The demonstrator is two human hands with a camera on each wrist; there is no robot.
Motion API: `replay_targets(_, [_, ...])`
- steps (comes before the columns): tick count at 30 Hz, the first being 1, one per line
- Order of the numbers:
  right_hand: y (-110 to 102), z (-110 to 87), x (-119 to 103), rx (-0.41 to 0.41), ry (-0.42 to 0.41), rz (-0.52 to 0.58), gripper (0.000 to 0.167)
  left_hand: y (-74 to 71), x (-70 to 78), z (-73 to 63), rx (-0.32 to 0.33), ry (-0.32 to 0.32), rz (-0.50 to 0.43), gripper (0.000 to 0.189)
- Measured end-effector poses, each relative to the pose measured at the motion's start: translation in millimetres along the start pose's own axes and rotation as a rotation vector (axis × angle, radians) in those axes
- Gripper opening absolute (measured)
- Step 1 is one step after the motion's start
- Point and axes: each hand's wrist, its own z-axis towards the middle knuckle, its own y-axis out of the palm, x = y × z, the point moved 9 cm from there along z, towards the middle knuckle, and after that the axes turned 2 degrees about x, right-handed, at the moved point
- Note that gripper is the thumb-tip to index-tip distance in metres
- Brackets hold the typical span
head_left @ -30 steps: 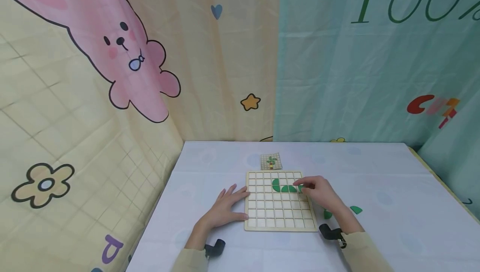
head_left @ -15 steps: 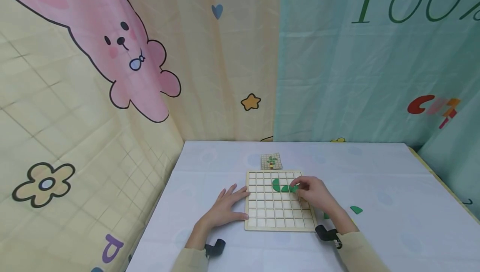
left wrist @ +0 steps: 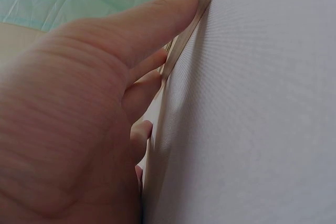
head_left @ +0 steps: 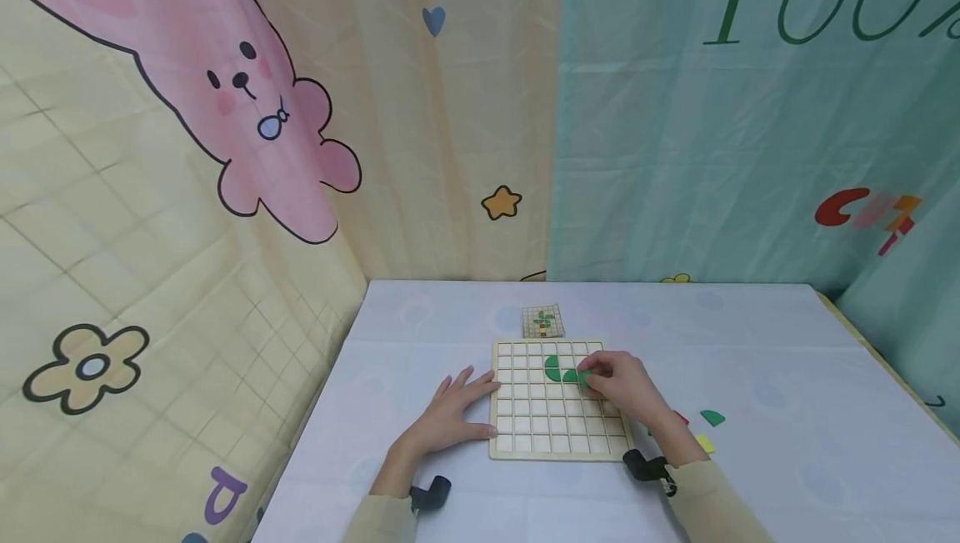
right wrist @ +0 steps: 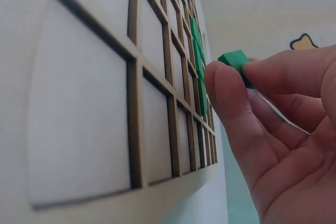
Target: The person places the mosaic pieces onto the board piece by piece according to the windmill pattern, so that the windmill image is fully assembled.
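Note:
A wooden grid board (head_left: 551,426) lies flat on the table. My left hand (head_left: 450,420) rests at its left edge, fingers spread and touching the frame; the left wrist view shows the thumb (left wrist: 163,17) against that edge. Over the upper right part of the grid, my right hand (head_left: 628,386) pinches a green quarter-circle block (right wrist: 236,61) between thumb and fingertips. In the right wrist view this block is raised off the board. Several green pieces (head_left: 552,368) sit in the cells just left of the right hand, which partly covers that area.
Behind the board lies a small pattern card (head_left: 543,322). Right of the board, around the right forearm, are a loose green quarter-circle piece (head_left: 712,417), a yellow piece (head_left: 704,443) and a partly hidden red piece (head_left: 682,417). Printed curtains (head_left: 450,151) hang behind the table.
My right hand has shifted left over the board with the green block. Red and yellow pieces now show beside the forearm. The left hand has stayed in place.

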Motion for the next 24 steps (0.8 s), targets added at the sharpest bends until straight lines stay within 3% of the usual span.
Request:
replay_targets(14, [12.6, -0.6, -11.5, 0.01, -0.034, 0.039, 0.011, 1.7, -2.4, 1.3, -0.001, -0.006, 0.013, 0.08])
replay_targets(24, [21.2, 0.2, -14.9, 0.054, -0.041, -0.047, 0.014, 1.1, -2.2, 1.2, 0.0, -0.004, 0.018, 0.08])
